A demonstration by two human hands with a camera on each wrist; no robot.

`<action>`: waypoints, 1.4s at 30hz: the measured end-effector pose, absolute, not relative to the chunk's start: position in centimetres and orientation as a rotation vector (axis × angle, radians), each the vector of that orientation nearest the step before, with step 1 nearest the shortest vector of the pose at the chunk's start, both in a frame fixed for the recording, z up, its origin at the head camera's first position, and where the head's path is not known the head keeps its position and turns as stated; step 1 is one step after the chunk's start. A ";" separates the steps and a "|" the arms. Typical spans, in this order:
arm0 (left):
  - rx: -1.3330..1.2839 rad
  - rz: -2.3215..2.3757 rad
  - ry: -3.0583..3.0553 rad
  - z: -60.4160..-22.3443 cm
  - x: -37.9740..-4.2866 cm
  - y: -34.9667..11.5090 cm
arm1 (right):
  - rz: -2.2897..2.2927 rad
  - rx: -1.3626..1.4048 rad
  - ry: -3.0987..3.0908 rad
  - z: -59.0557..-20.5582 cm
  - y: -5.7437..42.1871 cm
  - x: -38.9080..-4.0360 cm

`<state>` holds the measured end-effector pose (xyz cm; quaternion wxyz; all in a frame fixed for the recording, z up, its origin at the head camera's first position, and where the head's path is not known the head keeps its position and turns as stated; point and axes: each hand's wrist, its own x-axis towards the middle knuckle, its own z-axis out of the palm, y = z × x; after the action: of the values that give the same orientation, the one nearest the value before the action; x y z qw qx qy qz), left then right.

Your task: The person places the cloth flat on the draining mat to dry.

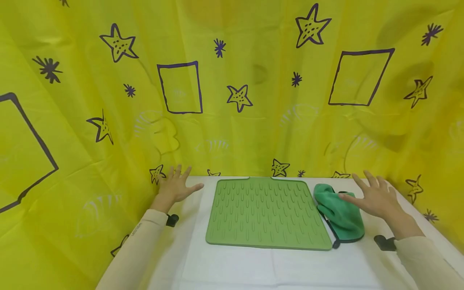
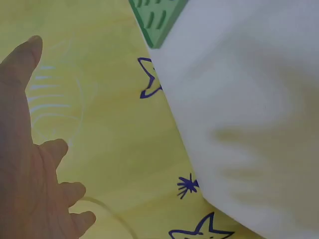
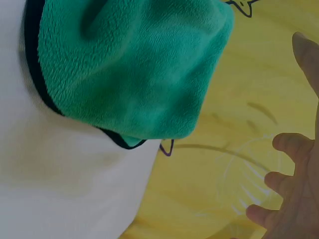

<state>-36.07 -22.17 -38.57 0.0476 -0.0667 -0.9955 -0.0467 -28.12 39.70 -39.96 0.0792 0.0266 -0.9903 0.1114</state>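
Observation:
My left hand [image 1: 175, 187] hovers over the left side of the white table, fingers spread, holding nothing. On the right, my right hand [image 1: 377, 197] is also spread and bare, just beside a crumpled green cloth [image 1: 342, 215] with dark edging. In the head view its thumb overlaps the cloth; the right wrist view shows the cloth [image 3: 134, 69] apart from the fingers [image 3: 291, 147]. Between the hands lies a flat green ridged mat [image 1: 266, 215], its right edge next to the cloth. One corner of the mat [image 2: 158, 22] appears in the left wrist view.
A white cloth-like surface covers the table [image 1: 232, 268]. Behind it and along both sides hangs a yellow curtain [image 1: 232, 137] printed with stars and squares. A small dark loop [image 1: 336, 244] sticks out at the cloth's lower corner.

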 end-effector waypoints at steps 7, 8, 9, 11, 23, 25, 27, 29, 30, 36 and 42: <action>-0.298 -0.260 -3.022 -38.4 -35.6 -20.6 | 0.325 0.126 -2.949 -40.0 38.2 -27.6; -0.318 -0.289 -2.996 -38.5 -35.6 -20.3 | 0.364 0.124 -2.945 -40.1 37.9 -27.5; -0.338 -0.319 -2.965 -38.6 -35.6 -19.9 | 0.409 0.126 -2.939 -40.2 37.6 -27.5; -0.365 -0.443 -2.894 -38.9 -35.5 -19.1 | 0.513 0.135 -2.921 -40.4 36.8 -27.5; -0.061 -1.173 -2.559 -43.9 -35.8 -15.0 | 0.968 -0.014 -2.705 -43.2 33.1 -28.5; -0.035 -1.190 -2.574 -44.8 -35.9 -14.6 | 0.959 -0.043 -2.688 -43.7 32.9 -28.6; -0.040 -1.193 -2.596 -45.4 -35.9 -14.4 | 0.947 -0.068 -2.690 -44.1 32.8 -28.7; -0.045 -1.184 -2.623 -46.1 -35.8 -14.2 | 0.941 -0.089 -2.717 -44.5 32.9 -28.7; -0.048 -1.181 -2.634 -46.4 -35.8 -14.2 | 0.938 -0.100 -2.732 -44.7 32.9 -28.7; -0.025 -1.148 -2.699 -47.4 -36.0 -14.1 | 0.891 -0.111 -2.844 -45.8 33.4 -29.2; 0.006 -1.135 -2.767 -48.0 -36.1 -13.9 | 0.848 -0.092 -2.882 -46.4 33.5 -29.3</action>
<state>-36.11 -13.89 -48.02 0.0755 0.0020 -0.9226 -0.3783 -29.31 33.53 -46.45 0.0680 -0.0305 -0.9566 0.2816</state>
